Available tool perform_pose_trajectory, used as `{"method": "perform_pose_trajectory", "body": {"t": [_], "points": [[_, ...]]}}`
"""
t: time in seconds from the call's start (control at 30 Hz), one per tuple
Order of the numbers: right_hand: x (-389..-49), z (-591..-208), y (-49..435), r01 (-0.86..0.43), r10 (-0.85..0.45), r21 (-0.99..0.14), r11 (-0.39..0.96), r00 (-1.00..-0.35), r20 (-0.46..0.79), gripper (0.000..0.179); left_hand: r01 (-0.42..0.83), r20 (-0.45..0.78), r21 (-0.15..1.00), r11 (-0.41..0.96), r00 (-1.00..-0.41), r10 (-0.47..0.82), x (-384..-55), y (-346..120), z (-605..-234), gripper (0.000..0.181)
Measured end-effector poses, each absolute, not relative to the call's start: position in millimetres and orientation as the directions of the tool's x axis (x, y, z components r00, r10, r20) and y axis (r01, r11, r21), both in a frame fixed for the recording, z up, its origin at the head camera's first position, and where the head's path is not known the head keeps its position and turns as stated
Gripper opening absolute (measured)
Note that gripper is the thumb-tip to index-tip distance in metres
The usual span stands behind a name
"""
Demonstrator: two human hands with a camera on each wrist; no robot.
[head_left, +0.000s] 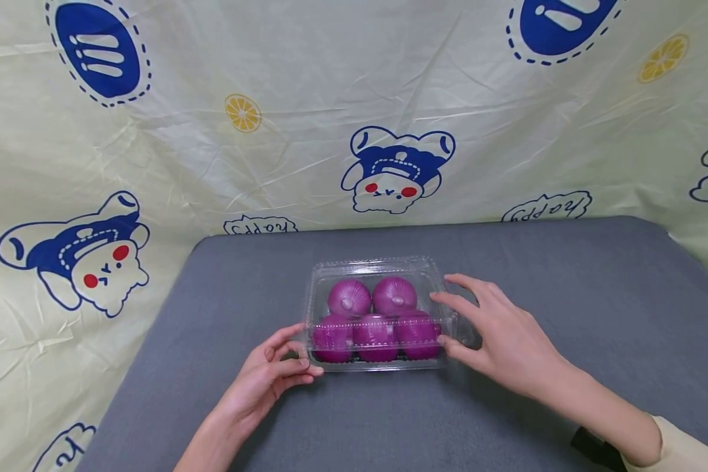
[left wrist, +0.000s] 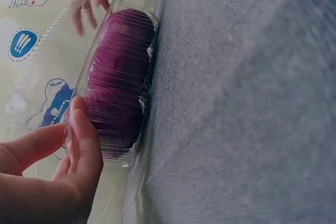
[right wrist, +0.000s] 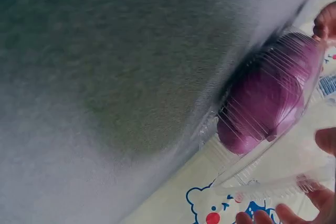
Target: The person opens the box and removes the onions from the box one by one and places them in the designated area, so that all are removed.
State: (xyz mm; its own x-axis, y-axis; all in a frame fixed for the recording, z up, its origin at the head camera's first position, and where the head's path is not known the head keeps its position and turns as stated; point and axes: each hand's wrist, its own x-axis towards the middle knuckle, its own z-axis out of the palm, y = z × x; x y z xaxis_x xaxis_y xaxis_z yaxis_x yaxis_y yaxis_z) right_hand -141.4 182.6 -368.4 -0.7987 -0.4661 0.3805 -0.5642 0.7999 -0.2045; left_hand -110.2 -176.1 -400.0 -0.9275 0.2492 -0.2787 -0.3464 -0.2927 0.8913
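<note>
A clear plastic clamshell box holds several purple onions, two at the back and a row at the front. Its see-through lid is raised at an angle, the front edge crossing over the front onions in the head view. My left hand pinches the box's rim at the front left corner between thumb and fingers, seen close in the left wrist view. At the right side my right hand has its fingers spread and gently bent, fingertips right at the lid's edge. One fingertip shows through the clear plastic.
The box sits on a grey cloth-covered table. Behind it hangs a pale curtain printed with cartoon figures and orange slices. A dark band lies at the right wrist, by a cream sleeve.
</note>
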Motion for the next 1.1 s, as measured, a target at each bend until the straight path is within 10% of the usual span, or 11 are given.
{"method": "perform_pose_trajectory", "body": {"t": [0.23, 0.5, 1.1], "points": [[-146.1, -363.3, 178.3, -0.573, -0.44, -0.349, 0.742, -0.808, 0.391, 0.056, -0.1, -0.111, 0.985, 0.142, -0.991, 0.071, -105.4, -168.8, -395.9, 0.048], [-153.5, -355.9, 176.4, -0.566, -0.424, -0.399, 0.722, -0.817, 0.391, 0.054, 0.196, 0.119, 0.713, 0.673, -0.98, 0.159, -102.6, -172.0, -396.7, 0.052], [-173.7, -331.2, 191.5, -0.51, -0.438, -0.564, 0.649, -0.857, 0.271, 0.054, 0.209, 0.057, 0.695, 0.688, -0.97, 0.238, -100.5, -169.9, -398.4, 0.053]]}}
